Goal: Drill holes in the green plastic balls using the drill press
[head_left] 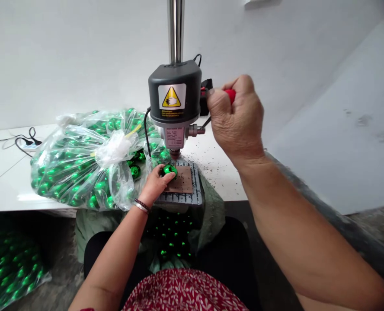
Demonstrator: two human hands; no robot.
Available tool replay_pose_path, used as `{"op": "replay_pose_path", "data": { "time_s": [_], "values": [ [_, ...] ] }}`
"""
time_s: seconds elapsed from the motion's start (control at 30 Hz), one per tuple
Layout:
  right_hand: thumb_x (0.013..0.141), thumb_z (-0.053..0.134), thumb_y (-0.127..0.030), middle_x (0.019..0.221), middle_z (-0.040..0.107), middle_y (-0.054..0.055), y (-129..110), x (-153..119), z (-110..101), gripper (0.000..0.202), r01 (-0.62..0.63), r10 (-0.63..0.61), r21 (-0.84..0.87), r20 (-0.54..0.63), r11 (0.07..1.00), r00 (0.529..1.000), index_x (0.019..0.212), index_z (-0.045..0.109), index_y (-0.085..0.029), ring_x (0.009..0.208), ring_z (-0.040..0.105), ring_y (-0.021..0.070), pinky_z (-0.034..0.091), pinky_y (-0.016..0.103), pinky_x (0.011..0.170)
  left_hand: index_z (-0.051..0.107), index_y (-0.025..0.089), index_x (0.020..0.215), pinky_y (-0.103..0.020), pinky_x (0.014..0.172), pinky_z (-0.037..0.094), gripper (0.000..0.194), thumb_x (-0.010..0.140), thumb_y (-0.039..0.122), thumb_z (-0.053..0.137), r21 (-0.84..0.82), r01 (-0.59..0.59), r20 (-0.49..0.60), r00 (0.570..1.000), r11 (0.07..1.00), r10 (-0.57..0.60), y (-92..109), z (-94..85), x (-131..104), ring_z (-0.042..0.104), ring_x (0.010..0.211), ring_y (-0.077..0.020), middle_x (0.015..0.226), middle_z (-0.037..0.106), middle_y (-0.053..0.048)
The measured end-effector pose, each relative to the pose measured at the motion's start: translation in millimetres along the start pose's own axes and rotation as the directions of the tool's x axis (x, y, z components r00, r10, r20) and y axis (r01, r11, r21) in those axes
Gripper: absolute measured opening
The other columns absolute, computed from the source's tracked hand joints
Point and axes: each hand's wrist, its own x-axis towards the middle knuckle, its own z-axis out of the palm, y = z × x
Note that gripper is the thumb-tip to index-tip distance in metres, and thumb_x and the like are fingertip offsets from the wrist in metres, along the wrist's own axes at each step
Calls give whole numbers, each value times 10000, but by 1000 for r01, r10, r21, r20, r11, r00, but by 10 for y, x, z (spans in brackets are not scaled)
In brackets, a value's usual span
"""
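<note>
A shiny green ball (171, 170) sits between the thumb and fingers of my left hand (157, 180), on a brown board (186, 181) that lies on the metal base plate (196, 196) of a drill press (174, 99). The drill's chuck (175, 153) is just above the ball; whether the bit touches it I cannot tell. My right hand (239, 116) is closed around the press's red-tipped feed handle (231, 96), right of the dark motor housing.
A large clear bag of green balls (78, 168) stands on the white table (224, 172) to the left. Between my legs a green sack (209, 216) holds more balls. Another bag (13, 268) is on the floor at left. Dark shavings and a power plug (31, 141) lie on the table.
</note>
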Motion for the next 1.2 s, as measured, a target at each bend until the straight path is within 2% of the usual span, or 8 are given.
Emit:
{"op": "replay_pose_path", "data": {
  "time_s": [0.2, 0.37, 0.5, 0.67, 0.83, 1.0, 1.2],
  "values": [
    [882, 547, -311, 656, 442, -72, -57, 0, -19, 214, -53, 54, -47, 21, 997, 998, 792, 403, -180, 602, 387, 36, 366, 200, 658, 633, 199, 1108, -254, 751, 474, 373, 760, 325, 676, 229, -105, 28, 994, 968, 102, 19, 71, -42, 589, 814, -155, 932, 682, -17],
    [884, 514, -338, 689, 469, -61, 1, -80, -29, 197, 55, -55, -23, -21, 998, 998, 822, 432, -170, 605, 396, 32, 378, 192, 654, 597, 225, 1229, -287, 786, 465, 491, 762, 353, 675, 402, -111, 51, 994, 909, 99, 71, 135, -107, 612, 847, -191, 966, 700, -28],
    [879, 504, -373, 667, 453, -58, 42, -232, -55, 210, 72, -75, -63, -42, 995, 996, 834, 445, -177, 599, 407, 44, 379, 209, 636, 587, 229, 1265, -284, 783, 467, 530, 763, 373, 673, 414, -94, 46, 996, 905, 82, 45, 168, -102, 623, 861, -202, 965, 707, -34],
    [868, 488, -362, 692, 503, -44, 68, -401, -73, 170, 106, -109, -60, -65, 993, 992, 836, 455, -199, 580, 422, 51, 376, 215, 592, 582, 230, 1269, -287, 802, 469, 528, 772, 395, 657, 399, -99, 44, 995, 911, 90, -1, 188, -96, 623, 876, -202, 971, 703, -33],
    [862, 481, -354, 716, 538, -40, 77, -449, -76, 150, 120, -124, -52, -79, 991, 989, 831, 451, -210, 592, 451, 56, 392, 218, 586, 572, 234, 1282, -296, 815, 468, 543, 772, 402, 653, 393, -80, 30, 997, 916, 74, -17, 196, -97, 625, 894, -210, 976, 701, -38],
    [847, 493, -359, 682, 509, -44, 104, -519, -72, 155, 130, -136, -65, -99, 989, 986, 818, 460, -210, 553, 438, 55, 399, 223, 566, 575, 234, 1273, -294, 810, 467, 528, 777, 401, 649, 380, -86, 35, 996, 921, 79, -21, 197, -94, 630, 896, -213, 973, 703, -36],
    [862, 484, -360, 739, 528, -31, 163, -626, -60, 146, 128, -139, -98, -116, 987, 984, 820, 463, -222, 608, 483, 64, 418, 226, 600, 556, 259, 1298, -289, 813, 469, 558, 775, 423, 663, 389, -86, 23, 996, 917, 84, -58, 212, -107, 645, 914, -214, 1001, 715, -32]
  ]
}}
